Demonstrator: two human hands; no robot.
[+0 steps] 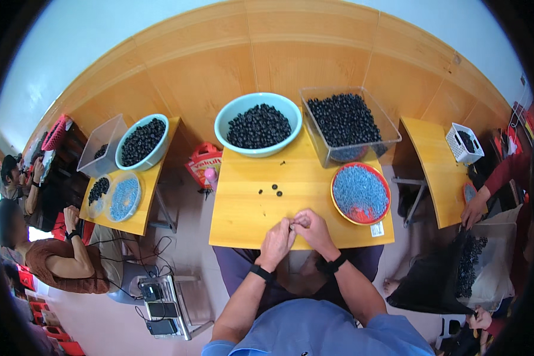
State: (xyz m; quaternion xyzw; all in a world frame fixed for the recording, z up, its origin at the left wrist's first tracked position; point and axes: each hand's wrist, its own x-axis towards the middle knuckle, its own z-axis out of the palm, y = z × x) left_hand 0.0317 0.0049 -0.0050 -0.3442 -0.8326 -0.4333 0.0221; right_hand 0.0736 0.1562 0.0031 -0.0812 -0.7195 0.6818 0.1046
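Note:
Above the near edge of the yellow table, my left hand and my right hand meet, their fingertips pinched together. Whatever sits between the fingers is too small to make out. Just beyond them lie a few small black round parts and some tiny dark bits. To the right of my hands stands a red bowl with a yellow rim, filled with thin blue-grey pieces. Farther back are a light blue basin and a clear plastic bin, both heaped with black round parts.
At left, a co-worker sits by another table with similar containers. A small stool holds devices with trailing cables. On the right, another person's hand is near a third table, above a clear bin and black cloth.

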